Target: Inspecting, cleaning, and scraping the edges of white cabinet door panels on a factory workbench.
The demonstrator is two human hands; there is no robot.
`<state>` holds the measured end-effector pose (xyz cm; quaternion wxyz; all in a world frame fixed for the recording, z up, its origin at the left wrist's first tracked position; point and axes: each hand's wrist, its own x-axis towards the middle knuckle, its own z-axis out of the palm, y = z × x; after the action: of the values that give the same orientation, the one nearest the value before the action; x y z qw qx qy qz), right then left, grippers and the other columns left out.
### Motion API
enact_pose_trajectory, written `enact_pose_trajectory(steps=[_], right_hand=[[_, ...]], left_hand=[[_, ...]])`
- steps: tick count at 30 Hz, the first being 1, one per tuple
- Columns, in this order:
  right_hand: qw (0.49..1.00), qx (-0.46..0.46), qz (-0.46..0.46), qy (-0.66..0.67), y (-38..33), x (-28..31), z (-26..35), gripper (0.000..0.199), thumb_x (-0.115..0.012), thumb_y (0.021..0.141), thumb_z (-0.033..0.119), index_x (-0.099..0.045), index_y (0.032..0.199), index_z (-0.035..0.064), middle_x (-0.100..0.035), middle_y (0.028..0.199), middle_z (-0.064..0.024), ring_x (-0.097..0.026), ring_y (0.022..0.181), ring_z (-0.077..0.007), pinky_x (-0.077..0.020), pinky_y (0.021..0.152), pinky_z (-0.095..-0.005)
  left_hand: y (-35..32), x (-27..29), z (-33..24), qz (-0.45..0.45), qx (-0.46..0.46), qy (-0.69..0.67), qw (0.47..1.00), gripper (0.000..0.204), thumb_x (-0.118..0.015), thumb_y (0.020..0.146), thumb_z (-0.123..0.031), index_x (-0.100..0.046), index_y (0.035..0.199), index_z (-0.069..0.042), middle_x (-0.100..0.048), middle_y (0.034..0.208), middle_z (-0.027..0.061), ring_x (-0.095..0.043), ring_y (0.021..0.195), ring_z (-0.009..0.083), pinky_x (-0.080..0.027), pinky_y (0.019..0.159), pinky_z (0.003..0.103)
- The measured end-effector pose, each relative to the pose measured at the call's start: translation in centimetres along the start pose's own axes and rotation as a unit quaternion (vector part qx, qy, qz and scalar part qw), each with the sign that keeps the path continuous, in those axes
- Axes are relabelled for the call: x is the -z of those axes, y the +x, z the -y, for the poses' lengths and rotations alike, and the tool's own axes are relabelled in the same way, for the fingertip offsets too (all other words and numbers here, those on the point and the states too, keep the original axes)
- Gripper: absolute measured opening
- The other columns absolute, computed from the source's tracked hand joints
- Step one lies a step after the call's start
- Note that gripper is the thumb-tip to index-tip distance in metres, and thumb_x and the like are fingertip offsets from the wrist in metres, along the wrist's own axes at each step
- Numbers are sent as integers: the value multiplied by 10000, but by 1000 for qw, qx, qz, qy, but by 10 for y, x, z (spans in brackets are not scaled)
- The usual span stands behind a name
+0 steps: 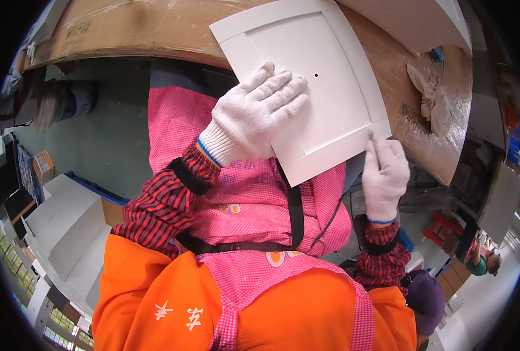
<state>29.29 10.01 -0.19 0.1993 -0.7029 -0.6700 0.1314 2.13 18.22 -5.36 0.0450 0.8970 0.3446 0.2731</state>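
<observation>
A white framed panel (295,52), like a cabinet door, lies aslant over the edge of the cardboard-covered table, its near corner reaching over my pink checked apron (248,205). A small dark hole (316,75) shows near its middle. My left hand (258,111), in a white knit glove, rests on the panel's left side with fingers stretched out and fairly flat. At the near right corner is my right hand (385,175), also gloved. Its thumb and forefinger are pinched together at the panel's edge; whatever they hold there is too small to make out.
Brown cardboard (137,32) covers the table. Crumpled clear plastic (432,99) lies on its right part, beside another white panel (417,20). Stacked white boards (67,234) stand at my left. A red stool (442,228) and a person in green (479,263) are far right.
</observation>
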Motion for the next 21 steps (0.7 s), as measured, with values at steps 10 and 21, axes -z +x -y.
enact_pose_trajectory(steps=[10,21], right_hand=[[955,195,150,163,-25,-7,34,444,-713,759,-16,-758,1192,75,-680,883,-88,-685,786,-314,-556,646,-421],[965,127,146,175,-26,-1,25,317,-763,859,-28,-784,1171,28,-685,925,-123,-685,816,-261,-554,741,-360]], left_hand=[[1,1,-3,12,7,-12,1000,466,-719,800,-267,-737,1234,-97,-721,1369,132,-695,1278,308,-456,1213,530],[3,-4,-3,3,2,-14,1000,443,-739,796,-259,-742,1210,-102,-735,1346,126,-707,1260,317,-479,1195,532]])
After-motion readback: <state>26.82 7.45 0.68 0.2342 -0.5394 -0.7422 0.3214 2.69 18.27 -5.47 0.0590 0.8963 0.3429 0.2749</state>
